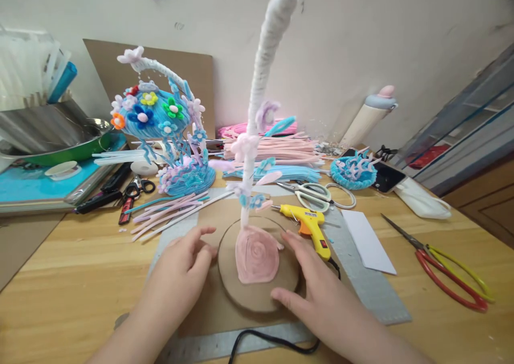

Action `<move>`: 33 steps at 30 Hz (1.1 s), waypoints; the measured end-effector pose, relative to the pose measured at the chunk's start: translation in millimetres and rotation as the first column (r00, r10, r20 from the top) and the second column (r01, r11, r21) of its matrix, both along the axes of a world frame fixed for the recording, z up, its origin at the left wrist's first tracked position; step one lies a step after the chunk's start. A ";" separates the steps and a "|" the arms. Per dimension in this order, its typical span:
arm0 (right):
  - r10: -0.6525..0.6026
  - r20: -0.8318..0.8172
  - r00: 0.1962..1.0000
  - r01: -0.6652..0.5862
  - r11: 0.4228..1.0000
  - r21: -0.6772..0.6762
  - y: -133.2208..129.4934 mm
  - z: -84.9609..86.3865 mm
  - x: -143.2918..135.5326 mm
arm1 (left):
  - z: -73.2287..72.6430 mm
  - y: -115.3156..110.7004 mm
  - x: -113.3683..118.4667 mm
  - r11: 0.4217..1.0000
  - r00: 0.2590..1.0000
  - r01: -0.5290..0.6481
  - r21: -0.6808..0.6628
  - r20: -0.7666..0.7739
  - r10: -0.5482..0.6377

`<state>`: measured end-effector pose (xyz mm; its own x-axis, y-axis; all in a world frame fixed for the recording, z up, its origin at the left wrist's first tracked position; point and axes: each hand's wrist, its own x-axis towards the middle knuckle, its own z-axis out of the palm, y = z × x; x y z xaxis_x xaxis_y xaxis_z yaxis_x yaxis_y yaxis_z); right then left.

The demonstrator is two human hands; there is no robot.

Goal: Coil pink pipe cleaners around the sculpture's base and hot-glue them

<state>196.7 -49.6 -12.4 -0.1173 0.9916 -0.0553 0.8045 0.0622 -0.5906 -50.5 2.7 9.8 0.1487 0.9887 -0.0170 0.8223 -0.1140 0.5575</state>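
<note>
A round cardboard disc [261, 298] lies in front of me, with a coiled pink pipe-cleaner base [257, 257] on it. From the base's back edge rises a tall white wrapped stem [262, 67], its top bending right, with lilac flowers [246, 148] and blue flowers [252, 200] along it. My left hand [187, 262] is beside the disc's left edge, fingers loosely bent and apart, holding nothing. On the right side my right hand [309, 281] has thumb and fingers spread over the disc's edge, without gripping it. Its lower fingers are partly hidden.
Behind the disc are a yellow glue gun [307, 219], white-handled scissors [311, 195] and bundled pipe cleaners [277, 152]. A finished flower lamp [160, 112] stands back left. Red-and-yellow-handled scissors [441, 270] lie right. The black cord [277, 340] runs in front.
</note>
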 end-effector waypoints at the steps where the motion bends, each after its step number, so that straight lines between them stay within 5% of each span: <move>1: 0.021 -0.025 0.999 -0.022 0.999 -0.048 3.5 2.7 1.3 | 2.8 -1.2 -1.3 1.000 0.999 -0.027 -0.012 -0.043 0.026; 5: 0.165 -0.110 0.980 -0.178 0.977 -0.122 21.4 10.1 7.6 | 8.6 -9.5 1.1 0.989 0.989 0.092 0.118 -0.129 -0.077; 8: 0.235 -0.133 0.963 -0.245 0.968 -0.061 29.6 8.6 9.8 | 7.2 -16.7 11.0 0.925 0.946 0.323 0.201 -0.036 -0.323; 11: 0.213 -0.158 0.964 -0.204 0.976 0.070 29.0 5.2 7.6 | 2.3 -18.8 23.8 0.873 0.904 0.416 0.256 -0.009 -0.428; 15: 0.189 -0.179 0.965 -0.153 0.968 0.199 24.0 3.3 1.2 | -6.1 -12.5 39.5 0.865 0.905 0.418 0.277 -0.047 -0.423; 24: 0.238 -0.177 0.955 -0.187 0.946 0.265 21.2 1.4 -1.0 | -5.6 -1.7 61.6 0.844 0.850 0.479 0.240 -0.367 -0.378; 33: 0.244 -0.153 0.958 -0.195 0.940 0.280 21.1 -0.2 1.5 | -12.2 -0.5 61.0 0.821 0.880 0.451 0.350 -0.325 -0.346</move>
